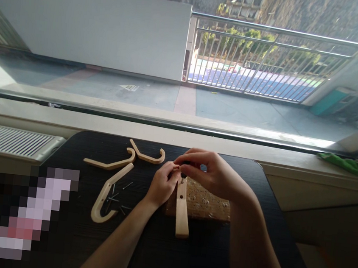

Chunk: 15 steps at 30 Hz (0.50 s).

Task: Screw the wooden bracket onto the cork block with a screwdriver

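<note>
My left hand [162, 185] is closed round the far end of a pale wooden hook [182, 217], whose straight arm points toward me and has a dark hole in it. Over that same end, my right hand [211, 173] pinches a short screwdriver [183, 175]. Its black and red handle is mostly hidden by my fingers, and its tip points down at the hook. Under the hook lies a brown board [206, 203] dotted with small holes. To the left rest a large wooden hook [99, 200] and several thin metal screws [113, 198].
Two more wooden hooks, one on the left [108, 166] and one farther back [149, 158], lie on the black table [77, 153]. A white radiator [15, 141] stands at the left. Beyond the table run a windowsill [128, 129] and a window; a green cloth [344, 164] lies right.
</note>
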### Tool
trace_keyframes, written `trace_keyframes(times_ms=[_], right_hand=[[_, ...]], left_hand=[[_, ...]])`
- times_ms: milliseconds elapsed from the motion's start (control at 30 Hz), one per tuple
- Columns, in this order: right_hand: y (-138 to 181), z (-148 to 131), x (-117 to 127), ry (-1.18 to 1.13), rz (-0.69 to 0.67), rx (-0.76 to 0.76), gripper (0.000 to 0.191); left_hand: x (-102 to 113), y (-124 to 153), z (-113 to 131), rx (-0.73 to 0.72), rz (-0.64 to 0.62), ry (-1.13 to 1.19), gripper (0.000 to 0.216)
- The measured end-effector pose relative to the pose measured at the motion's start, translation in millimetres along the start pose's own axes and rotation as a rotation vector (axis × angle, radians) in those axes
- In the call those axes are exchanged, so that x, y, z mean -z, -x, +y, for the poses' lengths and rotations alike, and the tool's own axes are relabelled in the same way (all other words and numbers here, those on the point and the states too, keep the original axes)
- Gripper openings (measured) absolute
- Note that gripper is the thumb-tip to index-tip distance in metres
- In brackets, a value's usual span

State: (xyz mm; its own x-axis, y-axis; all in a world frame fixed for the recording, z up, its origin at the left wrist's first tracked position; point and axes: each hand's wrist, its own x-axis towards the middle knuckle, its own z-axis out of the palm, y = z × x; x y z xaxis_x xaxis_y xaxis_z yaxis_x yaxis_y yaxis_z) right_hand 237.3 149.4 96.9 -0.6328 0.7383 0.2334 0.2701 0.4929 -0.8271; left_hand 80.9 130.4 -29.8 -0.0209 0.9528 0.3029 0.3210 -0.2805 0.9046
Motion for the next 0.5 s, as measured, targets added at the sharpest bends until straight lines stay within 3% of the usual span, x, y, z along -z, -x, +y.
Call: trace_keyframes(times_ms=[167,367,500], right_hand=[[3,5,-6,0.061,0.070,-0.044,0.035],[0,6,-10,0.243,0.181,0.031,0.029],[3,-5,-10,0.349,0.124,0.006,0.045]], left_hand=[[0,0,0,0.006,-0.022,0.013,0.019],[1,0,2,0.013,-0.032,0.020,0.018],[1,-1,3,0.016,-0.047,0.046,0.017]])
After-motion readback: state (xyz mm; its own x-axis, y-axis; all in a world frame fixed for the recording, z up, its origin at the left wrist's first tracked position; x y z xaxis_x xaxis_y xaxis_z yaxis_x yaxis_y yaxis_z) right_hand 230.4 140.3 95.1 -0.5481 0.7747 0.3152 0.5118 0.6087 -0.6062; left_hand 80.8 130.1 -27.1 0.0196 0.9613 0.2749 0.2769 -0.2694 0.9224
